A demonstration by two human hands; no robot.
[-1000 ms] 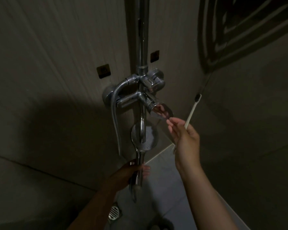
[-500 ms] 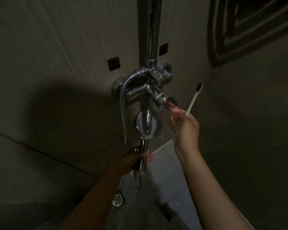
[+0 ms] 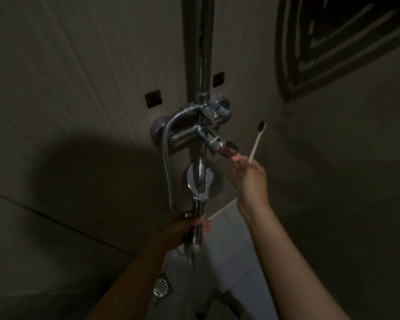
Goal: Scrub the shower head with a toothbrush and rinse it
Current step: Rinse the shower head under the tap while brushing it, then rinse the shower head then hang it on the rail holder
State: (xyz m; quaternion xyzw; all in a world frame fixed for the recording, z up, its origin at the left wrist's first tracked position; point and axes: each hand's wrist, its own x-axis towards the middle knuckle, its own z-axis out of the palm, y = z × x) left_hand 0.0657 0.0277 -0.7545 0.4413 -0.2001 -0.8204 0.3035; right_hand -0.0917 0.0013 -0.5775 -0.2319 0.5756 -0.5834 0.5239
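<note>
Left hand [image 3: 183, 228] grips shower head [image 3: 214, 181]; right hand [image 3: 249, 179] holds toothbrush [image 3: 255, 144].

Two arms are in view, the left forearm [image 3: 129, 280] and the right forearm [image 3: 286, 262], each bare from the wrist down to the lower edge of view. The left hand [image 3: 183, 229] and the right hand [image 3: 249, 179] are bare as well. Heavy shadow hides the left arm's surface detail; the right arm catches more light and looks smooth. The fingers [image 3: 207, 226] are slender, their nails too dim to make out
</note>
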